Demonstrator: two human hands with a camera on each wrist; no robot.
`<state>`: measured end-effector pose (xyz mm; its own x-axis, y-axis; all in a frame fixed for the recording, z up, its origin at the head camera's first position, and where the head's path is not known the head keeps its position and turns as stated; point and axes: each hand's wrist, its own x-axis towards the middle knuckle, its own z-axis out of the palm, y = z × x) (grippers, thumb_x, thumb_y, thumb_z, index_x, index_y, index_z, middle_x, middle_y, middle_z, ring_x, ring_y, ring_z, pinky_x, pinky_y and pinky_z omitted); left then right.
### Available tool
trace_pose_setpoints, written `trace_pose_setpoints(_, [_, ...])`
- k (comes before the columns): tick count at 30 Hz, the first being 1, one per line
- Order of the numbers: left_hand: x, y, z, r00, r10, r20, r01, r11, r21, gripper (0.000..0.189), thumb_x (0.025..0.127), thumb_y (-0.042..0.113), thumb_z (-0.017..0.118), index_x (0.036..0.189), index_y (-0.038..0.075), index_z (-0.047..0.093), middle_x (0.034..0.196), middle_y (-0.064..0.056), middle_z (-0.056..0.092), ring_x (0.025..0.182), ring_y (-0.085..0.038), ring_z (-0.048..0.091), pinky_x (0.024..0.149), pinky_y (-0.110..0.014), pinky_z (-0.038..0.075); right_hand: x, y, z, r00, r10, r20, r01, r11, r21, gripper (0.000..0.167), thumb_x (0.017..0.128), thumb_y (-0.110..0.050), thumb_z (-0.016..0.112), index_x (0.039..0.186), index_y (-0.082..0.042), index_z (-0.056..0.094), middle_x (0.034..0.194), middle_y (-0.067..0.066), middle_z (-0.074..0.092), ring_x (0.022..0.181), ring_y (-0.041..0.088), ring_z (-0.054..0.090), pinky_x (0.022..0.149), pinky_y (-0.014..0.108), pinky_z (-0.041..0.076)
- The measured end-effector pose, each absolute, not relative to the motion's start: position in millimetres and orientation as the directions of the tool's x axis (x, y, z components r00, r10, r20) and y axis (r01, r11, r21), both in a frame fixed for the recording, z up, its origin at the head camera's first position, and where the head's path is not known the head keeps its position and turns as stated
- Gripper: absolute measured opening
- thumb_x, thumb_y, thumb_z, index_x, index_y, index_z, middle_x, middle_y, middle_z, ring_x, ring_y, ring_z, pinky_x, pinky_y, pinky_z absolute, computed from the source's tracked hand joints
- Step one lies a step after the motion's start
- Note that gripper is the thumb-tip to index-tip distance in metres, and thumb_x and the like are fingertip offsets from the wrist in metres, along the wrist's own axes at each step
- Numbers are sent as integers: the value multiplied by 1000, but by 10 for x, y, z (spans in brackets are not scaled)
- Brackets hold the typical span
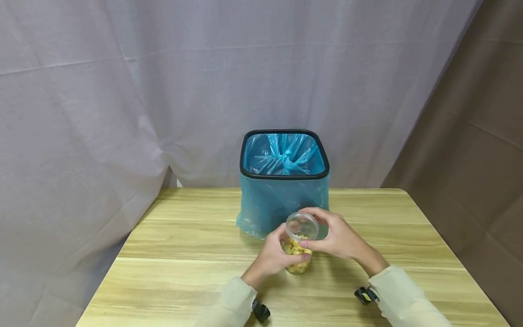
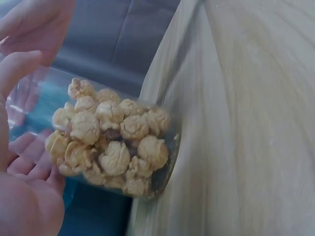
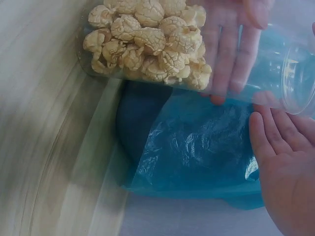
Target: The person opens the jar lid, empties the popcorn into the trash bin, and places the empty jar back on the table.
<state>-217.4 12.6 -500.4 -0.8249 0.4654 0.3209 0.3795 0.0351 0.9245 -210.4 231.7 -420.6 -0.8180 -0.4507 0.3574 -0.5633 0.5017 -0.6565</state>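
Observation:
A clear plastic jar (image 1: 302, 223), part-filled with pale round popcorn (image 2: 110, 137), stands in front of the bin on the wooden table. My left hand (image 1: 273, 255) grips the jar's body, its thumb across the near side and fingers on the far side. Around the jar's top rim, my right hand (image 1: 333, 236) curls with the thumb in front and fingers behind. In the right wrist view the upper part of the jar, near the ringed rim, holds no popcorn. I cannot tell whether a clear lid sits on the rim.
Right behind the jar stands a square bin with a black rim (image 1: 284, 176), lined with a blue plastic bag (image 1: 282, 200) that hangs over its outside. The wooden table (image 1: 184, 245) reaches back to a grey curtain (image 1: 196, 91); a brown curtain (image 1: 470, 150) hangs at right.

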Motion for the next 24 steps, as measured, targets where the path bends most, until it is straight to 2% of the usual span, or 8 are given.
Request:
trace_pose_setpoints(2, [-2164, 145, -5010, -834, 445, 326, 375, 24, 927, 70, 83, 26, 90, 145, 16, 59, 143, -9, 67, 134, -22, 62, 114, -35, 47, -2105, 2309, -4207, -813, -456, 362, -570, 500, -651, 68, 80, -32, 93, 140, -19, 63, 133, -5, 70, 122, 17, 68, 108, 33, 56])
trace_pose_setpoints(6, [-2136, 149, -5014, -839, 420, 345, 378, -4, 926, 69, 81, 23, 91, 143, 20, 61, 140, -4, 69, 132, -20, 63, 114, -35, 47, -2090, 2290, -4188, -802, -472, 366, -584, 494, -644, 68, 80, -33, 94, 139, -20, 63, 131, -6, 71, 120, 17, 69, 106, 34, 57])
trace_pose_setpoints(9, [-2107, 118, -4995, -833, 420, 360, 392, -12, 920, 68, 82, 23, 90, 143, 21, 61, 139, -3, 69, 132, -22, 63, 112, -34, 48, -2065, 2267, -4150, -797, -484, 362, -589, 487, -645, 69, 79, -35, 94, 139, -19, 63, 130, -6, 71, 119, 17, 69, 105, 35, 58])
trace_pose_setpoints(15, [-2061, 1, -4889, -822, 432, 371, 412, 2, 911, 65, 81, 20, 92, 139, 14, 63, 133, -9, 72, 125, -29, 66, 108, -30, 51, -2041, 2239, -4045, -776, -529, 343, -612, 501, -612, 75, 78, -40, 94, 141, -16, 61, 132, -4, 70, 119, 17, 69, 100, 36, 60])
trace_pose_setpoints(21, [-2033, -126, -4783, -833, 430, 349, 428, 100, 898, 69, 78, 21, 94, 139, 17, 64, 133, -3, 73, 124, -22, 67, 107, -32, 53, -2020, 2222, -3911, -767, -560, 313, -627, 550, -551, 85, 77, -49, 93, 145, -12, 59, 138, -2, 67, 121, 19, 67, 98, 49, 61])
trace_pose_setpoints(24, [-2009, -188, -4742, -830, 429, 356, 455, 152, 877, 72, 77, 24, 95, 141, 19, 64, 133, -1, 74, 123, -18, 68, 107, -33, 54, -2000, 2211, -3838, -757, -580, 301, -640, 565, -520, 89, 77, -53, 92, 146, -10, 58, 139, -1, 67, 123, 19, 67, 100, 54, 60])
